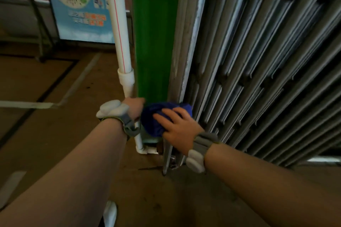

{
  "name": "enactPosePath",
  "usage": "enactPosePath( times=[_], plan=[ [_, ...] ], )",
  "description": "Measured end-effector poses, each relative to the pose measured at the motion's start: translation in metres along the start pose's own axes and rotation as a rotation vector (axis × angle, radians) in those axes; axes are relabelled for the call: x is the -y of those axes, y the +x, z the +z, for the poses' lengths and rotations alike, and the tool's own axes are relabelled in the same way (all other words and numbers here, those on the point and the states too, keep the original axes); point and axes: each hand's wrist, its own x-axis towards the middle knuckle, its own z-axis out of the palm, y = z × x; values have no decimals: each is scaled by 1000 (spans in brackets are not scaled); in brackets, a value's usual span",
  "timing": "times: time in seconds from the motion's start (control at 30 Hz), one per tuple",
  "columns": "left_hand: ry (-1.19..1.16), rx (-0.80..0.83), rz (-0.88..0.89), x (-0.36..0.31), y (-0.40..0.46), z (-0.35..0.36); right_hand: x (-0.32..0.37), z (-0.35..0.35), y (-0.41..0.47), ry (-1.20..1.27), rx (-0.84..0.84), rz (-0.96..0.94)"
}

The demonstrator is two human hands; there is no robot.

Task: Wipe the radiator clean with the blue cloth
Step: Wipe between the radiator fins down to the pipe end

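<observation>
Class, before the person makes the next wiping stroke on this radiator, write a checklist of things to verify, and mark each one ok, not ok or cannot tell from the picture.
1. Blue cloth in hand: ok. The right hand lies over it with fingers spread.
2. Cloth against the radiator: ok. It sits at the low left end, by the edge panel.
3. Left hand out of the stroke's way: cannot tell. It is beside the cloth, its fingers hidden behind it.
4. White pipe clear of the hands: not ok. It runs close by the left wrist.
5. Fins already clean: cannot tell. The picture is too dim and blurred.
</observation>
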Motion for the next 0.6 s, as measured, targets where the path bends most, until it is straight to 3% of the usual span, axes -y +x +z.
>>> enactPosePath(
  times=[0.03,0.13,0.23,0.4,0.53,0.6],
  plan=[
    [-128,9,-55,3,-3,1,4,3,-5,58,16,11],
    [-242,-61,-10,17,-23,11,13,5,-19,217,-11,118],
    [-334,-4,-108,35,-46,12,9,-5,-25,401,-103,223],
    [-555,62,-223,50,-109,6,16,-40,-29,1009,-43,514],
    [-735,260,-62,46,-159,11,26,-74,-33,1207,56,477],
    [-744,246,37,47,-172,17,32,-89,-39,1255,105,428]
  ],
)
